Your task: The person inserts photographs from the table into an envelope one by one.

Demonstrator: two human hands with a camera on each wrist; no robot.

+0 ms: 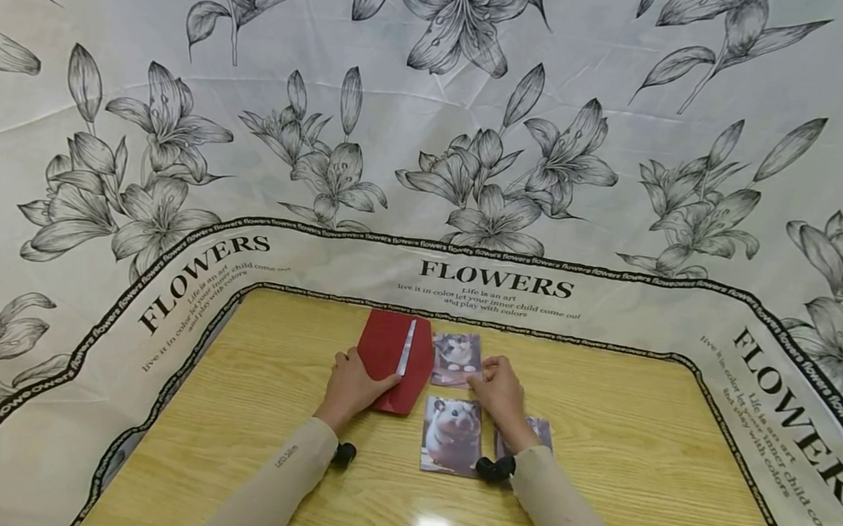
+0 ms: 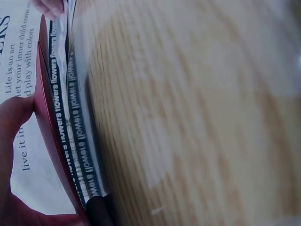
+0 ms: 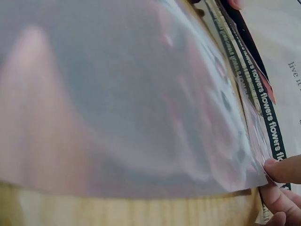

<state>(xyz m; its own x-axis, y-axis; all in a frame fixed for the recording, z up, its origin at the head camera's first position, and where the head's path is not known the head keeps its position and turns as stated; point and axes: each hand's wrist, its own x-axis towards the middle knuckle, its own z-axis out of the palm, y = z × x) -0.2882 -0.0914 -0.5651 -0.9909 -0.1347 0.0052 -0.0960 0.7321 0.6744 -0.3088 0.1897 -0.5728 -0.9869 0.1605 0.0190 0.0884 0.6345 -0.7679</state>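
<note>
Desk [image 1: 356, 499]: carries the near card and side card; cloth [image 1: 494, 290] stands behind it and runs along its left and right sides
Envelope [image 1: 383, 343]: left of all three cards, toward the desk's far edge
Strip [image 1: 407, 347]: at the envelope's right half, running far to near
Left hand [image 1: 360, 385]: at the envelope's near left part, thumb across it by the strip's near end
Far card [image 1: 456, 350]: just right of the envelope, behind the near card
Right hand [image 1: 502, 393]: at the far card's near right corner
Near card [image 1: 451, 437]: in front of the far card
Side card [image 1: 540, 431]: right of the near card, partly hidden under the right wrist
</note>
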